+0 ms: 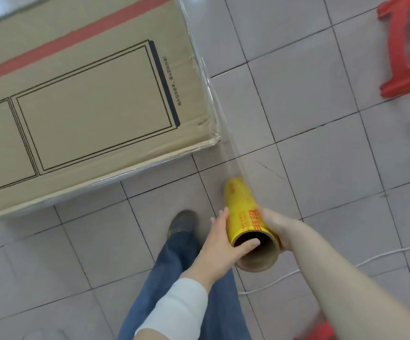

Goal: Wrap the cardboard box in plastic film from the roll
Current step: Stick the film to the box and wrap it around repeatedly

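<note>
step: we judge it mid-wrap, film being carried round the near right corner of the box.
box: cardboard box lies flat on the tiled floor; red tape stripe and black printed outlines on top.
film: plastic film runs along the box's right edge, past the corner, down to the roll; a glossy layer already shows on the near side.
roll: yellow roll held just off the corner, above the floor, open core end towards us.
left hand: left hand holds the roll, thumb hooked inside the core, fingers laid fairly straight along the outside.
right hand: right hand clasps the roll from the other side; its fingertips are hidden behind the tube, so we can't tell how far they curl.
how to do it well: we'd want the film pulled taut and snug on the corner before turning along the near side, with the roll parallel to the box face so the sheet doesn't rope; a light grip lets it spin.
edges: the box corner looks a bit crushed, and we think the film could snag or tear there.
room: open tiles to the right and near us; shoe stands close to the box's near edge.
hazards: white cord trails on the floor by our right side, red stool sits well apart up right, another red object shows low right; we judge the cord the likeliest trip.
</note>
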`<state>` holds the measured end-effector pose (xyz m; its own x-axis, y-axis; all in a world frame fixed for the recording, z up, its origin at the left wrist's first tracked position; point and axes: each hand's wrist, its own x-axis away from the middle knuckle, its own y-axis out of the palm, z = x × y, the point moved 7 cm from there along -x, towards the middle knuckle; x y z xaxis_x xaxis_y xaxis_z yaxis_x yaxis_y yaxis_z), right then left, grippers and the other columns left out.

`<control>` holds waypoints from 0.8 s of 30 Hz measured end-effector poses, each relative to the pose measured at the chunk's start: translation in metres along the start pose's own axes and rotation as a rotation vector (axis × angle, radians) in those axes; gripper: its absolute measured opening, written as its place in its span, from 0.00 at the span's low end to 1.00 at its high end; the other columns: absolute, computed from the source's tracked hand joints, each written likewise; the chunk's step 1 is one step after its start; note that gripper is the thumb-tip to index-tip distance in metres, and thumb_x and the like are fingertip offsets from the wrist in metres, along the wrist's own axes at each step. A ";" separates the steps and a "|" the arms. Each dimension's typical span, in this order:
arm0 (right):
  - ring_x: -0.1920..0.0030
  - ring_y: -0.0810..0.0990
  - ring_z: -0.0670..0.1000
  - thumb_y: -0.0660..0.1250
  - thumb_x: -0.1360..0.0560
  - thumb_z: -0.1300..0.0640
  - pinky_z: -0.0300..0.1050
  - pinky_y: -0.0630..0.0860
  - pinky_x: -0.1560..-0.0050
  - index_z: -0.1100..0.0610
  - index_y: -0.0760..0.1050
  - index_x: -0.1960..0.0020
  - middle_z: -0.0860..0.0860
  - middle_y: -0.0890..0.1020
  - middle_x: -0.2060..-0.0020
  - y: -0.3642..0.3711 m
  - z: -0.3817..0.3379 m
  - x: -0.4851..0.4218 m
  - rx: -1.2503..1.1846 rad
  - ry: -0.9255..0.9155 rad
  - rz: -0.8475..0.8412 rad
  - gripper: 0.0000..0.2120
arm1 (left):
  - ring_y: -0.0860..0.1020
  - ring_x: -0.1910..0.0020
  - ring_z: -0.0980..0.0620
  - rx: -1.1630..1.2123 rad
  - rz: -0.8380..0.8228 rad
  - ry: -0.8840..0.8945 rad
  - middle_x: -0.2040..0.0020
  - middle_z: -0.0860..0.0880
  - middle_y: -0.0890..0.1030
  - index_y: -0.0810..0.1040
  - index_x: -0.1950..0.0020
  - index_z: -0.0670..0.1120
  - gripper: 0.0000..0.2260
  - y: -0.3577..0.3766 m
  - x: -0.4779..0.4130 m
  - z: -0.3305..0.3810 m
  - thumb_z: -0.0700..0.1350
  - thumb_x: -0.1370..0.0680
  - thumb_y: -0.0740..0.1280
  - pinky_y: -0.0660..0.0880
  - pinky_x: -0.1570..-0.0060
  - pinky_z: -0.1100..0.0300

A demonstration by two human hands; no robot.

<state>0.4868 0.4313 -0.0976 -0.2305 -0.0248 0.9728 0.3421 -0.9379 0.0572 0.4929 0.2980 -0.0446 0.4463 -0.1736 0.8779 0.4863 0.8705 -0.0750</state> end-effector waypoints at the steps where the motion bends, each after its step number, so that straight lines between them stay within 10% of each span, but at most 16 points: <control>1: 0.48 0.81 0.59 0.50 0.21 0.35 0.51 0.78 0.51 0.57 0.73 0.33 0.60 0.82 0.45 0.007 0.001 0.000 -0.026 -0.001 -0.016 0.31 | 0.49 0.24 0.53 -0.041 -0.004 0.040 0.23 0.55 0.51 0.51 0.24 0.54 0.42 -0.005 -0.001 0.005 0.62 0.31 0.68 0.54 0.26 0.50; 15: 0.57 0.81 0.58 0.54 0.22 0.35 0.50 0.78 0.55 0.60 0.74 0.41 0.59 0.83 0.55 0.108 0.044 -0.006 -0.440 -0.001 -0.085 0.30 | 0.71 0.41 0.62 0.024 0.158 -0.018 0.43 0.61 0.74 0.66 0.32 0.52 0.22 -0.065 0.066 -0.073 0.55 0.24 0.63 0.67 0.52 0.75; 20: 0.50 0.83 0.60 0.56 0.27 0.30 0.57 0.80 0.51 0.56 0.76 0.38 0.60 0.84 0.50 0.151 0.035 -0.008 -0.331 0.004 -0.148 0.33 | 0.42 0.24 0.55 -0.318 -0.066 0.126 0.23 0.53 0.46 0.49 0.23 0.49 0.41 -0.090 0.042 -0.065 0.58 0.29 0.68 0.45 0.29 0.61; 24: 0.57 0.81 0.57 0.52 0.22 0.35 0.50 0.79 0.59 0.57 0.76 0.43 0.58 0.82 0.55 0.166 0.025 -0.008 -0.344 -0.106 -0.180 0.27 | 0.52 0.24 0.53 -0.609 -0.099 0.218 0.23 0.50 0.55 0.58 0.25 0.49 0.34 -0.099 0.029 -0.061 0.58 0.27 0.66 0.50 0.29 0.61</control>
<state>0.5687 0.2844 -0.0907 -0.1577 0.1692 0.9729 -0.0243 -0.9856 0.1674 0.5036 0.1787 -0.0404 0.4883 -0.3848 0.7833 0.8430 0.4401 -0.3094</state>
